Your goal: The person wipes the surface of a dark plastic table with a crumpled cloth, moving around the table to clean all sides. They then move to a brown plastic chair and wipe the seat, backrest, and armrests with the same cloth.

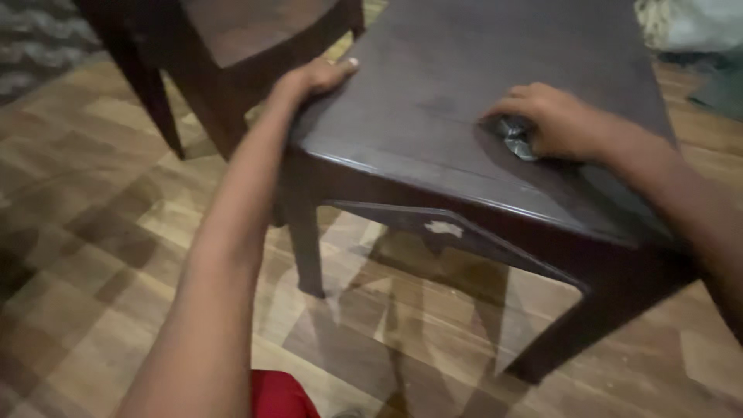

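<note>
A dark brown wooden table (433,85) stands in front of me on the floor. My left hand (313,77) grips its left edge, thumb on top of the tabletop. My right hand (553,120) presses a small dark grey scrubbing pad (515,138) flat against the tabletop near the front edge. The pad is partly hidden under my fingers. The table's front apron has a pale chipped spot (443,227).
A second dark wooden table or chair (224,46) stands just behind, to the left, nearly touching. The floor (93,232) is wood-patterned in brown tones. Pale cloth (689,23) lies at the top right. Something red (279,395) shows at the bottom edge.
</note>
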